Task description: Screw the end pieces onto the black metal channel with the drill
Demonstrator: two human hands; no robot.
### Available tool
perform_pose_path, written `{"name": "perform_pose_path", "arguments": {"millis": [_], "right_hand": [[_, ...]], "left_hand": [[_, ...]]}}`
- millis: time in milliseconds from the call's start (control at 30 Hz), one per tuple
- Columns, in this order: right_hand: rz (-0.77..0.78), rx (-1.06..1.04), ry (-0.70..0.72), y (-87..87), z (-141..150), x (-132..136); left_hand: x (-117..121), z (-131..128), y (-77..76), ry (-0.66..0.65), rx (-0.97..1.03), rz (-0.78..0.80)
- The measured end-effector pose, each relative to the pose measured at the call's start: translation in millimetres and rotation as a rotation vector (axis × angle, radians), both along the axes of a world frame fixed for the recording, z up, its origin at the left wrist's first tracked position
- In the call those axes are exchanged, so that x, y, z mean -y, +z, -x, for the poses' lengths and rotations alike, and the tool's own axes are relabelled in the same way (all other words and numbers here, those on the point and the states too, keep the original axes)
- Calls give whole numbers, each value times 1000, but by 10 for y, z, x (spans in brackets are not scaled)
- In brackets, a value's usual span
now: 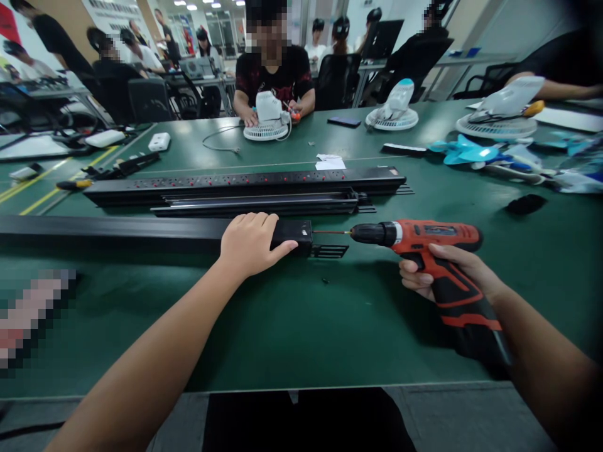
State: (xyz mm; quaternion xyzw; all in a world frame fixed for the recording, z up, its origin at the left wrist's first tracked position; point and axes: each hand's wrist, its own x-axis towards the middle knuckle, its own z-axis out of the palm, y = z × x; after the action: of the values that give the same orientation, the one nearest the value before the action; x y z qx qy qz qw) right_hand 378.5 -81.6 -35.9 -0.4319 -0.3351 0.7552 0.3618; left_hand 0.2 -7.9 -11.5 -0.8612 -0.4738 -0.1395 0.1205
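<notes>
My right hand (452, 270) is wrapped round the grip of a red and black cordless drill (438, 235). Its long thin bit (332, 233) points left and meets the end of a long black metal bar (155, 232). Over that bar, close to its right end, my left hand (252, 245) is closed, fingers across the top and thumb along the near side. A slotted black bracket (330, 252) sticks out from the bar's end. A tiny dark piece, perhaps a screw (325, 280), lies on the green table (301, 339) just in front.
Behind the bar lie a black power strip housing with red dots (245, 182) and a narrower black rail (259, 204). Across the table a person (273, 81) handles a white fan (267, 129). Blue fan blades (464, 150) and a screwdriver (73, 185) lie farther off.
</notes>
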Motion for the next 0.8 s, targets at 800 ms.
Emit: {"name": "perform_pose_path", "arguments": {"millis": [800], "right_hand": [[-29,49,12,17,26,-8]], "left_hand": [[-13,7,-18,-17,7,-17]]}}
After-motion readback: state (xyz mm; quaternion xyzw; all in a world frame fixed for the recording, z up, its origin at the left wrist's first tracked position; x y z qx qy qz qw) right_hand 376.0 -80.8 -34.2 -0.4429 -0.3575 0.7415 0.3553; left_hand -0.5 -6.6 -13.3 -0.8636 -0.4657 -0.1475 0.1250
